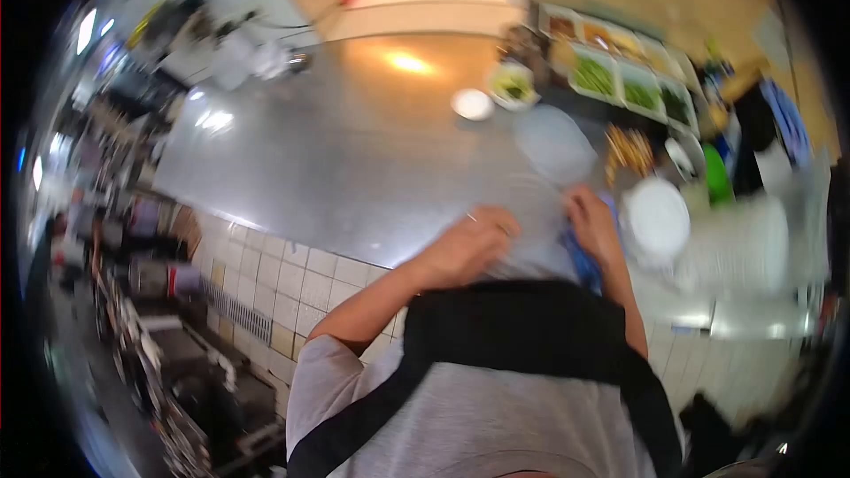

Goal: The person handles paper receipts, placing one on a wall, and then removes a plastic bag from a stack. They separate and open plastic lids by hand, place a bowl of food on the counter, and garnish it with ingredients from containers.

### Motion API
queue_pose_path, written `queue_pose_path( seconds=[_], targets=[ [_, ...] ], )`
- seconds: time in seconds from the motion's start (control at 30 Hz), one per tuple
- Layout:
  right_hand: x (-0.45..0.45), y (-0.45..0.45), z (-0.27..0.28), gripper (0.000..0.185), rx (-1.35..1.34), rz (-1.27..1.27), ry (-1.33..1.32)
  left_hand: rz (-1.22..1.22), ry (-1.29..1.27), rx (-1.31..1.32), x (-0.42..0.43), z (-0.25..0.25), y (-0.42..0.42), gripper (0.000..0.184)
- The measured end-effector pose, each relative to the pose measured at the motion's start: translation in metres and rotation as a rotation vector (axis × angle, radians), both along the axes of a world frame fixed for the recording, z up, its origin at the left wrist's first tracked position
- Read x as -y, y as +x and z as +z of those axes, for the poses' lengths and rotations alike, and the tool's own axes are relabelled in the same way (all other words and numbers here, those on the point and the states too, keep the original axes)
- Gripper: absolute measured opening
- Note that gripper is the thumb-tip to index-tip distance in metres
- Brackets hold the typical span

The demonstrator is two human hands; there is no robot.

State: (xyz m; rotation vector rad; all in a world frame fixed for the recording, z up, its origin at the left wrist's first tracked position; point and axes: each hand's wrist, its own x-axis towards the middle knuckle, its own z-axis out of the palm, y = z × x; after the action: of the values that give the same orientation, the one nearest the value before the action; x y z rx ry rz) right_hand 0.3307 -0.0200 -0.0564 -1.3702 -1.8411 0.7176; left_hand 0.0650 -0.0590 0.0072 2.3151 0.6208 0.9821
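Both hands are over the near edge of a steel counter (328, 150). My left hand (474, 243) is blurred, its fingers bent over a thin clear plastic sheet or bag (536, 243); whether it grips anything is unclear. My right hand (593, 221) is closed, thumb and fingers pinched at the edge of the clear plastic, with something blue (580, 257) beside the wrist. Just beyond the hands lies a translucent round lid or bowl (555, 143). A small white dish (472, 104) and a white bowl with green food (513, 86) stand farther back.
At the back right are trays of chopped greens (593, 75). A brown bundle (629, 152), a white round container (656, 219), a green object (717, 174) and stacked translucent containers (739, 243) lie to the right. Kitchen equipment (190, 363) stands lower left beyond the tiled floor (292, 279).
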Motion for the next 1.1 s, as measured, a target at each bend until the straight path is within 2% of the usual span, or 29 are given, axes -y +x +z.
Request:
queue_pose_path(
  seconds=[0.07,0.13,0.17,0.27,0.33,0.47,0.57,0.63,0.67,0.73,0.8,0.87,0.93,1.0,1.1],
  targets=[
    [0.014,-0.007,0.021,0.010,-0.057,0.305,-0.117,0.162,-0.070,-0.024,-0.011,-0.016,0.002,0.006],
    [0.024,-0.010,0.022,0.011,-0.250,0.372,-0.201,0.202,-0.408,0.191,-0.019,-0.039,0.012,0.006],
    [0.024,-0.008,0.015,0.011,-0.311,0.312,-0.229,0.237,-0.571,0.290,-0.025,-0.050,0.015,0.006],
    [0.028,-0.002,-0.004,0.012,-0.469,0.108,-0.330,0.326,-0.669,0.187,-0.040,-0.073,0.023,0.014],
    [0.036,0.004,0.005,0.014,-0.538,-0.070,-0.431,0.388,-0.807,0.306,-0.055,-0.072,0.042,0.010],
    [0.056,0.026,0.031,0.022,-0.583,-0.231,-0.275,0.514,-1.015,0.656,-0.123,-0.096,0.065,0.010],
    [0.071,0.046,0.038,0.024,-0.547,-0.305,-0.159,0.638,-0.987,0.617,-0.173,-0.109,0.079,0.011],
    [0.079,0.058,0.044,0.025,-0.520,-0.368,-0.116,0.646,-1.062,0.621,-0.198,-0.116,0.085,0.012],
    [0.083,0.063,0.048,0.023,-0.485,-0.424,-0.079,0.646,-1.101,0.620,-0.207,-0.121,0.086,0.014],
    [0.091,0.079,0.051,0.025,-0.284,-0.565,-0.002,0.660,-0.946,0.514,-0.230,-0.153,0.076,0.021],
    [0.098,0.094,0.052,0.029,0.005,-0.719,0.089,0.684,-0.799,0.458,-0.229,-0.158,0.089,0.029],
    [0.097,0.107,0.049,0.031,0.270,-0.813,0.115,0.732,-0.653,0.454,-0.194,-0.129,0.094,0.037],
    [0.091,0.120,0.041,0.034,0.483,-0.886,0.135,0.642,-0.556,0.367,-0.159,-0.093,0.109,0.036],
    [0.080,0.130,0.030,0.038,0.645,-0.937,0.156,0.513,-0.493,0.273,-0.131,-0.084,0.121,0.034],
    [0.059,0.132,0.034,0.043,0.636,-0.943,-0.186,0.250,-0.546,0.178,-0.099,-0.085,0.139,0.031]
  ],
)
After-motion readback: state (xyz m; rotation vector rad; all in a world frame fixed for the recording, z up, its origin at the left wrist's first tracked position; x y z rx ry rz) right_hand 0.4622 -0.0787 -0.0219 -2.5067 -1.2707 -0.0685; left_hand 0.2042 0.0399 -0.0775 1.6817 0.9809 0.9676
